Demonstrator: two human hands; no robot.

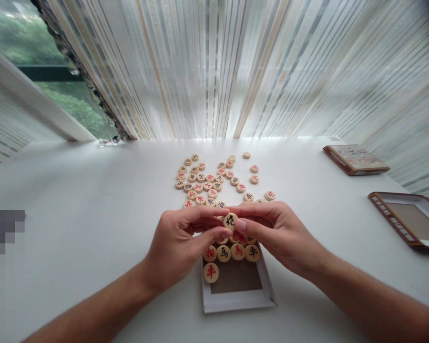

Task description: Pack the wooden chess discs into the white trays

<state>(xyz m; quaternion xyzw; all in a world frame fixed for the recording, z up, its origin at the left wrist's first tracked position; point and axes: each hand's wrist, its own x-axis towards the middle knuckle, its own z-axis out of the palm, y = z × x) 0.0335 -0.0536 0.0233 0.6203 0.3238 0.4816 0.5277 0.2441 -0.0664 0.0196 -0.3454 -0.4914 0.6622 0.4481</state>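
Both of my hands meet above a small open white box [266, 286] on the white table. My left hand [180, 245] and my right hand [275, 231] pinch one round wooden chess piece [230, 221] with a black character between their fingertips. Inside the box lie several pieces [223, 254] in rows, with red and black characters. Beyond my hands, a loose pile of similar wooden pieces [214, 183] is scattered on the table.
A brown box lid [355, 159] lies at the far right, and a shallow brown tray [407, 219] sits nearer on the right. Striped curtains hang behind the table [93, 200]; a window shows at the upper left.
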